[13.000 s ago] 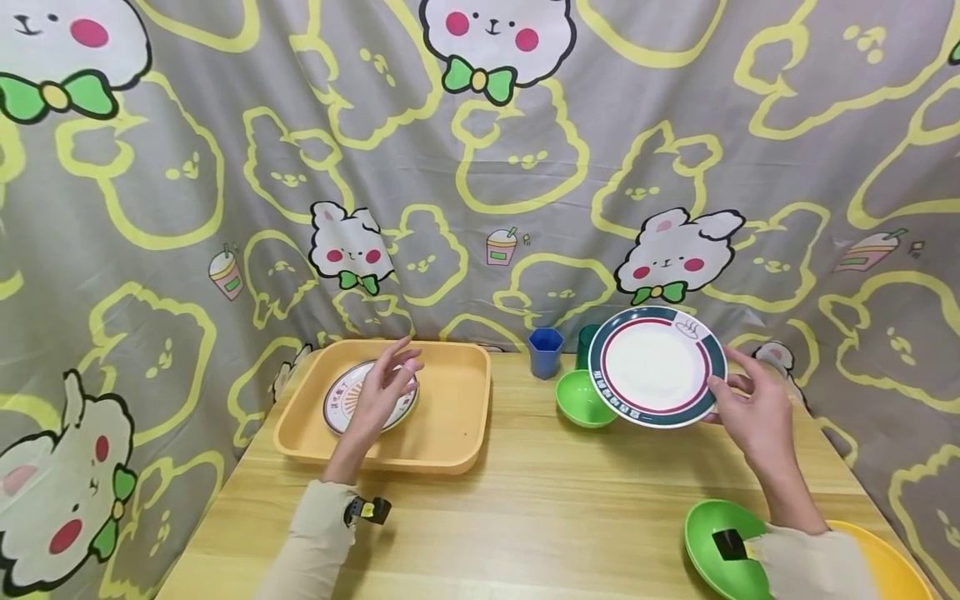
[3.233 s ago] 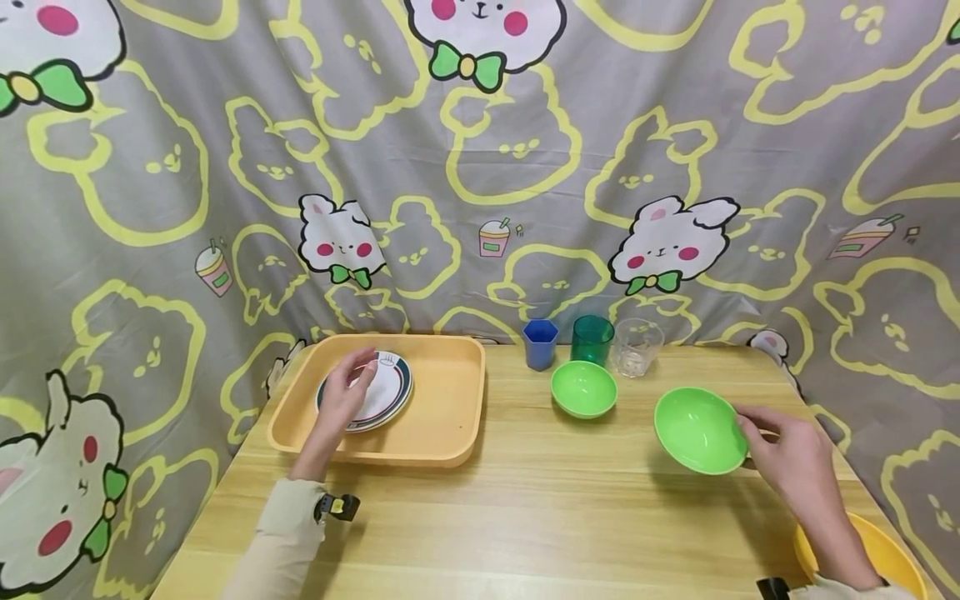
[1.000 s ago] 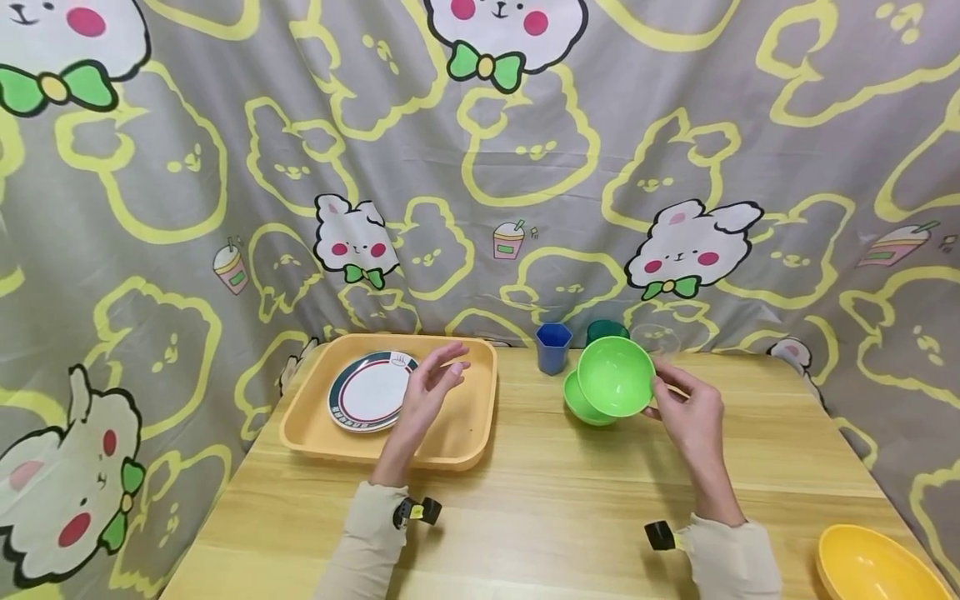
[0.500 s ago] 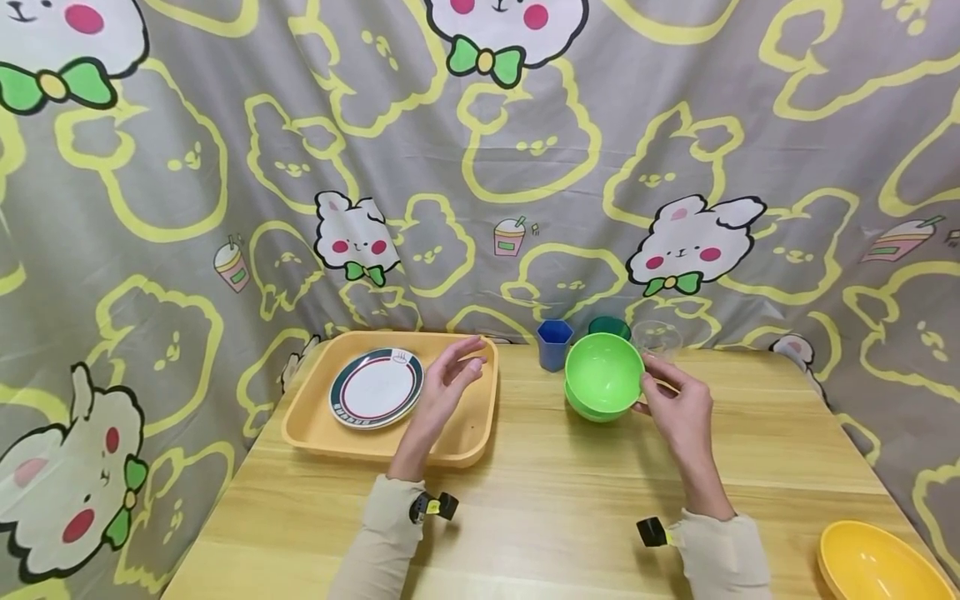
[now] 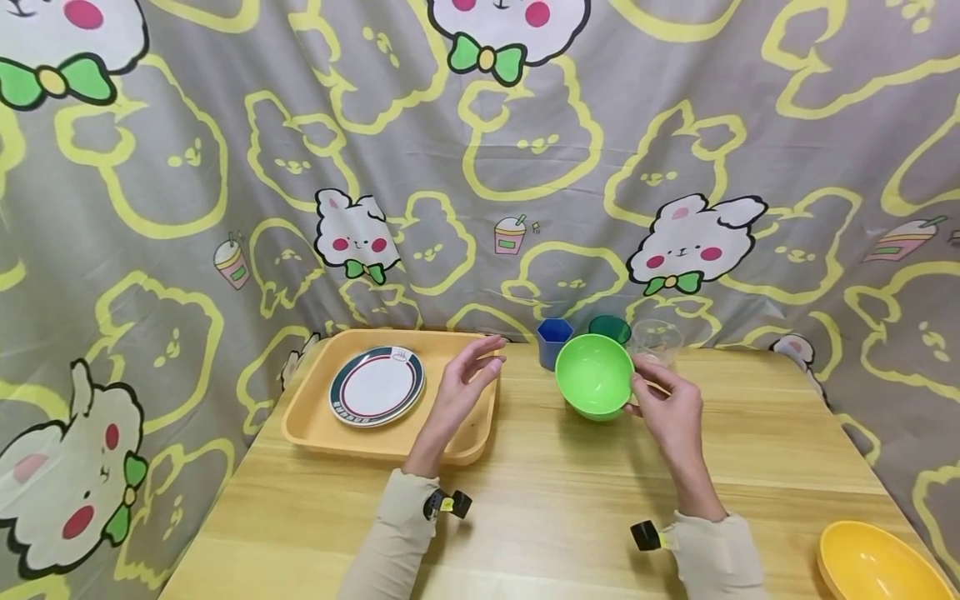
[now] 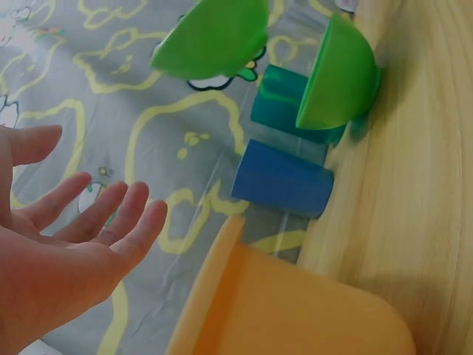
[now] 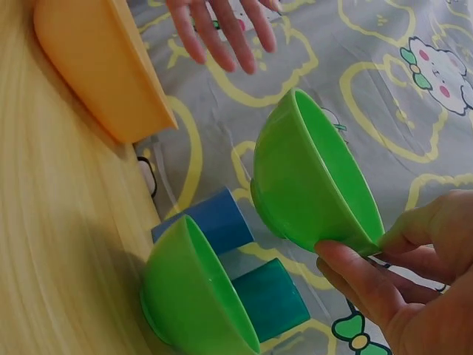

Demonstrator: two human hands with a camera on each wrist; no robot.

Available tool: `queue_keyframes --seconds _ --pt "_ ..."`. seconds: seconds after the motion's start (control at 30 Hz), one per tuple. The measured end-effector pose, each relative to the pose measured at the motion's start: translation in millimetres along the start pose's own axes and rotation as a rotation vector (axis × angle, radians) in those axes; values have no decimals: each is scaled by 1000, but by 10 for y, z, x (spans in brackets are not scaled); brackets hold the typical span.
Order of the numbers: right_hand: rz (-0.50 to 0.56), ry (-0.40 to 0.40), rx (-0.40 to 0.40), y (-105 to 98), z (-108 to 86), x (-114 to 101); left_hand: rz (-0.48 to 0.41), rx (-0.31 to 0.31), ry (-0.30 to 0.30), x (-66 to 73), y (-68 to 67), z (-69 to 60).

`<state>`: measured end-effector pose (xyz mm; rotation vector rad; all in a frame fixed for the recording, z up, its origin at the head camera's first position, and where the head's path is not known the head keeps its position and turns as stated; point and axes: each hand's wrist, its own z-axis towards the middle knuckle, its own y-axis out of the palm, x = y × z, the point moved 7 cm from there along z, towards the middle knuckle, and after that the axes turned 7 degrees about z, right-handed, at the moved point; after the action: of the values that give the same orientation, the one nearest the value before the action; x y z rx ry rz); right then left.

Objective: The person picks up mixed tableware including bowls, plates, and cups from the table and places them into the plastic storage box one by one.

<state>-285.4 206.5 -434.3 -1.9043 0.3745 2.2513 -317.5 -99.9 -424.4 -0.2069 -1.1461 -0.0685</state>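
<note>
My right hand (image 5: 670,412) pinches the rim of a green bowl (image 5: 595,375), thumb on one side and fingers on the other. In the right wrist view this bowl (image 7: 303,170) hangs in the air, tilted, apart from a second green bowl (image 7: 192,288) that stands on the table. From the head the second bowl is almost fully hidden behind the first. My left hand (image 5: 459,392) hovers over the right part of an orange tray (image 5: 390,446), fingers loosely spread, holding nothing. A white plate (image 5: 377,386) with a dark green rim lies in the tray on another plate.
A blue cup (image 5: 554,343), a green cup (image 5: 609,327) and a clear cup (image 5: 657,337) stand along the back of the wooden table (image 5: 540,533), by a patterned curtain (image 5: 420,108). At the front right corner sits a yellow bowl (image 5: 877,562).
The dark-rimmed plate went from my right hand into the tray. Then my right hand picked up a green bowl at the right and carried it left. My left hand has shifted right.
</note>
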Motion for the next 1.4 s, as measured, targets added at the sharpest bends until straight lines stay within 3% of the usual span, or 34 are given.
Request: queue_keyframes --seconds 0.23,0.4,0.67,1.13,1.4 --pt "-2 -8 -26 132 -44 28 2 1 -11 -20 71 -14" --pt "13 -11 -38 200 -91 33 1 -43 -17 -53 229 -21" --pt "38 -44 -70 296 -156 18 -10 -71 -83 -98 431 -80" --pt "63 -55 -100 388 -192 56 11 -36 -98 -111 494 -104" --pt "60 -35 -116 417 -186 109 -32 -18 -125 -164 482 -106"
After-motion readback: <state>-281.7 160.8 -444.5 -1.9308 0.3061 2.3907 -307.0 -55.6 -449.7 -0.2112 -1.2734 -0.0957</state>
